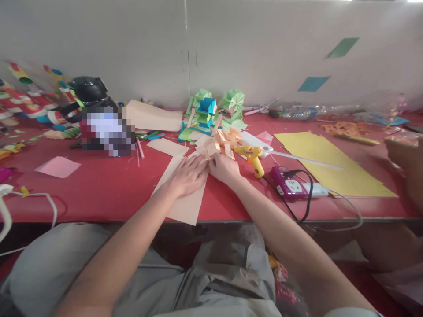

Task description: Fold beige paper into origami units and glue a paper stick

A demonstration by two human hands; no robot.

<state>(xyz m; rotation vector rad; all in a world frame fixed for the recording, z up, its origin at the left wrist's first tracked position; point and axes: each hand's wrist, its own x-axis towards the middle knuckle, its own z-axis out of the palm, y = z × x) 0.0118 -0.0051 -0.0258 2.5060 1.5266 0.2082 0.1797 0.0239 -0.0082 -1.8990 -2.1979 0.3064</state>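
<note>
A long beige sheet of paper [185, 209] lies on the red table, its near end reaching the front edge. My left hand [189, 177] rests flat on this sheet with the fingers stretched forward. Close beside it, my right hand [225, 168] is curled, its fingertips closed at the sheet's right edge; the hand itself partly hides the pinch. Just beyond my hands is a cluster of folded peach paper pieces [228, 138]. A yellow hot glue gun [253, 157] with a clear glue stick lies to the right of my right hand.
A purple power socket [291, 184] with cables and a yellow paper sheet [333, 165] are on the right. Green and blue folded paper shapes [207, 112] stand behind. At left are a blurred-out screen [107, 130] and a pink paper square [57, 167]. Another person's arm [406, 167] is far right.
</note>
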